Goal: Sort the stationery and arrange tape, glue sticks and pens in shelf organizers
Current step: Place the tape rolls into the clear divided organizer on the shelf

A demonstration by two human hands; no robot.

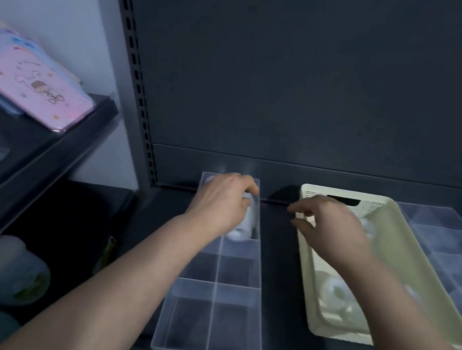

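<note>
Dark shelf (276,275) is occupied by a cream basket (424,264) at right and a clear divided organizer (227,328) at left. Loose tape rolls (335,292) are seen in the basket's near end. A white tape stack (242,226) is stood in the organizer's far right compartment, its top gripped by the left hand (223,201). The right hand (334,227) is held over the basket's far left rim, fingers loosely curled, nothing grasped.

Pale cream basket (431,290), fine mesh pattern along its far wall. Inside it, whitish translucent tape rolls (335,295). Left of the basket, clear frosted divided organizer (228,322) with a white tape roll (239,232); right, second organizer (458,245), equally clear. Beneath the basket, dark grey shelf (276,275). Far left of the basket, pink case (29,84), cartoon print and coloured dots.
</note>
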